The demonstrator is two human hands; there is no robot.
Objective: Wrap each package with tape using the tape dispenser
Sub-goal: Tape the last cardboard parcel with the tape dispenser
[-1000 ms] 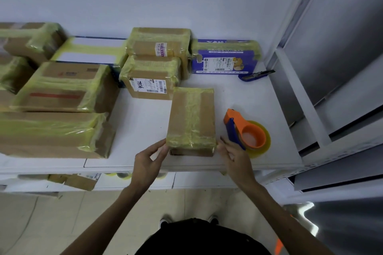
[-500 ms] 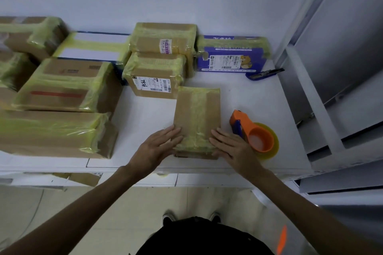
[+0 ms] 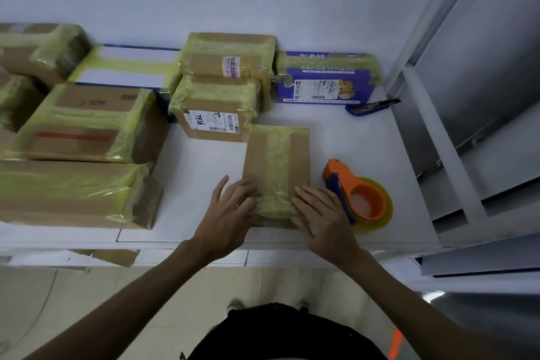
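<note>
A small brown cardboard package [image 3: 277,161] with a band of yellowish tape down its middle lies flat on the white shelf [image 3: 204,172]. My left hand [image 3: 230,213] presses on its near left corner with straight fingers. My right hand [image 3: 321,219] lies flat on its near right corner. The orange and blue tape dispenser [image 3: 355,193] with its roll of yellowish tape rests on the shelf just right of my right hand, untouched.
Several taped packages fill the left and back: a long box [image 3: 73,193], a red-striped box [image 3: 87,123], a labelled box [image 3: 216,108], a blue box [image 3: 327,79]. A blue utility knife [image 3: 371,107] lies at the back right. A metal frame [image 3: 438,126] borders the right.
The package was tipped up in my fingertips one second ago; it now lies flat. Both hands have moved onto its near end and flattened on the tape.
</note>
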